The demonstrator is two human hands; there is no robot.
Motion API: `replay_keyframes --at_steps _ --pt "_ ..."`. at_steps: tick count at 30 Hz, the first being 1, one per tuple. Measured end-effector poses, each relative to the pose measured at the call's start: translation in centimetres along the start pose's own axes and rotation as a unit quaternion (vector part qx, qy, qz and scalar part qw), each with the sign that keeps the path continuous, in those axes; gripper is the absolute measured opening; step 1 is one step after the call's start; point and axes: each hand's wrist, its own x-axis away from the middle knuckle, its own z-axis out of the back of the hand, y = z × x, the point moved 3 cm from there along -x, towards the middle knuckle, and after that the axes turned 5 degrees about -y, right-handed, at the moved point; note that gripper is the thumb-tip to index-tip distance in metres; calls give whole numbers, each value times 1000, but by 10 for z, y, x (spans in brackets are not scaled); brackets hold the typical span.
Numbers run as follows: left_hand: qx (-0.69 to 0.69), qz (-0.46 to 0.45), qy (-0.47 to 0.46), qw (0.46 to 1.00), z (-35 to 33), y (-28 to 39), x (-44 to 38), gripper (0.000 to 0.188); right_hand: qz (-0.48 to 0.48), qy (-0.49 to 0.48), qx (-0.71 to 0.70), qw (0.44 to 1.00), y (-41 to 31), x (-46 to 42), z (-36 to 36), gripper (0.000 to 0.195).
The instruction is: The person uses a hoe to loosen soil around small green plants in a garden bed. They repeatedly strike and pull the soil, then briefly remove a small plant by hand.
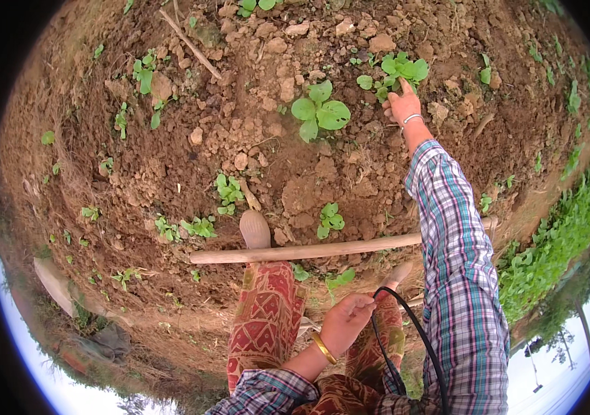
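My right hand (403,106) reaches out over the soil to a clump of leafy green seedlings (398,71). Its index finger points into the leaves, and the other fingers are curled; whether they pinch a stem is hidden. Close to my lap, my left hand (346,321) has its fingers bent together. A black cord (414,314) loops at those fingertips, but I cannot tell if they grip it. To the left of my right hand grows a larger broad-leaved seedling (321,111) with small holes in a leaf.
A wooden pole (305,252) lies crosswise before my legs, partly behind my right arm. My shoe (255,229) stands among small seedlings (228,192). A dry stick (191,44) lies on the cloddy soil farther out. Dense green plants (554,244) grow at the right.
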Motion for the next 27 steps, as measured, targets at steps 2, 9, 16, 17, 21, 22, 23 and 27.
replay_keyframes --at_steps 2,9,16,17,21,22,23,27 --pt "19 14 -8 1000 -3 1 -1 13 4 -8 63 998 5 -7 1 55" --pt "-9 -3 -26 1000 -7 -8 -3 13 23 23 109 993 11 4 1 46" --pt "12 56 18 998 -9 -10 -8 12 124 42 284 950 63 19 -19 31" --pt "6 63 23 998 -8 -13 -9 12 163 65 271 947 69 31 -23 28" --pt "26 15 31 999 -12 -14 -14 11 252 15 260 932 74 115 -55 23" --pt "-14 11 30 999 -12 -9 -16 10 254 -74 255 930 77 143 -67 24" --pt "-31 15 29 999 -12 -6 -16 10 272 -146 273 911 90 165 -77 24" --pt "-31 17 37 999 -16 -8 -16 9 285 -324 351 831 151 236 -112 27"
